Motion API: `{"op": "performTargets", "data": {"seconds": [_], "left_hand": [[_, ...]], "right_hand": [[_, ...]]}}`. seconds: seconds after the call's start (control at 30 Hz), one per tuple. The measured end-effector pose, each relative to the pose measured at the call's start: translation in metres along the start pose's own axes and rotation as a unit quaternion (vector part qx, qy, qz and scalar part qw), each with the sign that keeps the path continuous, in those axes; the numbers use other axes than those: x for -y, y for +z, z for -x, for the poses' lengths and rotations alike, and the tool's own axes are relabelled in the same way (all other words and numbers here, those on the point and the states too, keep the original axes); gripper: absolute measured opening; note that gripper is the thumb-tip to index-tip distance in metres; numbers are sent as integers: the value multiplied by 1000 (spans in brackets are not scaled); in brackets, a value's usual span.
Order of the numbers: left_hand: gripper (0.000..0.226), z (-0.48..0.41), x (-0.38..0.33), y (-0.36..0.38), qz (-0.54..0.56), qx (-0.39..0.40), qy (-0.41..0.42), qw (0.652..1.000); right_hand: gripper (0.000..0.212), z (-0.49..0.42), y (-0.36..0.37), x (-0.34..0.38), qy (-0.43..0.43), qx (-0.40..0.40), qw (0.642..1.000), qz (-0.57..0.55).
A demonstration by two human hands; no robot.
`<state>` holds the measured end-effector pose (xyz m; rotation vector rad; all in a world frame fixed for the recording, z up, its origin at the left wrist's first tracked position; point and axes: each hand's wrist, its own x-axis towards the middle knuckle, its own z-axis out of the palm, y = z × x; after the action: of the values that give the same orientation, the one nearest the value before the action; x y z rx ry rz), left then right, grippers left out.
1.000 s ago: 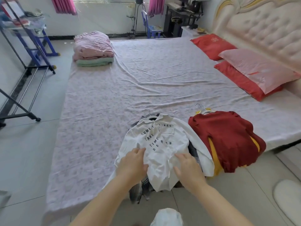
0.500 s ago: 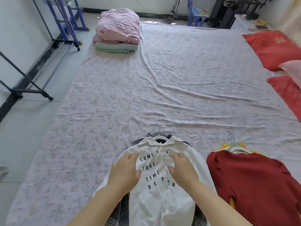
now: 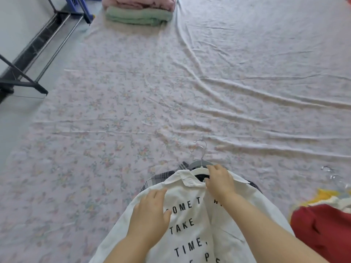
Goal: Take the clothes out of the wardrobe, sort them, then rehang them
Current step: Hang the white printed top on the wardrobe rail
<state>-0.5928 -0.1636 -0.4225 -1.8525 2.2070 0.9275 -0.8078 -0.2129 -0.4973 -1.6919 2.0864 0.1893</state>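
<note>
A white shirt (image 3: 191,230) with black lettering lies on top of a plaid garment (image 3: 161,177) at the near edge of the bed. Its white hanger (image 3: 199,168) shows in the open collar, with metal hooks (image 3: 201,149) sticking out beyond. My left hand (image 3: 150,215) lies flat on the shirt's left chest with fingers straight. My right hand (image 3: 218,181) is at the collar, fingers curled on the collar and hanger there. A red garment (image 3: 322,232) over a yellow one (image 3: 322,196) lies to the right.
The bed's floral sheet (image 3: 171,92) stretches ahead. Folded pink and green blankets (image 3: 138,14) sit at its far end. A black metal clothes rack base (image 3: 24,82) stands on the floor at the left.
Both hands slid up the shirt from its chest; the right one reached the collar and hanger. The view moved closer and tilted down.
</note>
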Motion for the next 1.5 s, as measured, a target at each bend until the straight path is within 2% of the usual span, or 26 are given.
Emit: {"op": "performTargets", "data": {"seconds": [0.1,0.2,0.33,0.4,0.57,0.67,0.8,0.87,0.93,1.03,1.1,1.2,1.33,1.5], "left_hand": [[55,-16,10,21,-3,3,3,1000],[55,-22,18,32,8,1,2,1000],[55,-17,18,26,17,-14,7,1000],[55,-10,12,14,32,-26,15,999],[55,24,-10,-32,87,-85,70,990],[55,57,-24,-65,97,-120,103,983],[68,106,-27,-99,49,-168,131,976],[49,131,-22,-111,76,-204,142,966],[39,158,-17,-122,102,-270,149,946],[32,205,-10,-140,128,-354,108,920],[31,236,-4,-152,120,-397,81,906],[29,286,7,-170,92,-448,-6,889],[27,376,40,-173,126,-515,-127,838],[34,502,78,-170,132,-582,-298,745]], "right_hand": [[30,-22,21,-2,4,-15,999,32],[19,-29,35,-6,-30,-92,995,14],[12,-14,29,-11,-46,-114,992,2],[9,6,12,-9,-67,-155,984,-51],[29,87,-40,10,-152,-226,953,-137],[14,142,-82,37,-201,-280,928,-139],[11,206,-137,75,-242,-313,905,-155],[15,234,-163,96,-255,-325,896,-162],[17,259,-185,117,-278,-338,882,-174],[18,287,-204,145,-319,-335,871,-164],[28,301,-212,162,-361,-316,862,-162],[26,312,-218,191,-449,-304,827,-148],[25,348,-214,253,-606,-288,736,-91],[38,425,-194,350,-729,-235,636,-89]]}}
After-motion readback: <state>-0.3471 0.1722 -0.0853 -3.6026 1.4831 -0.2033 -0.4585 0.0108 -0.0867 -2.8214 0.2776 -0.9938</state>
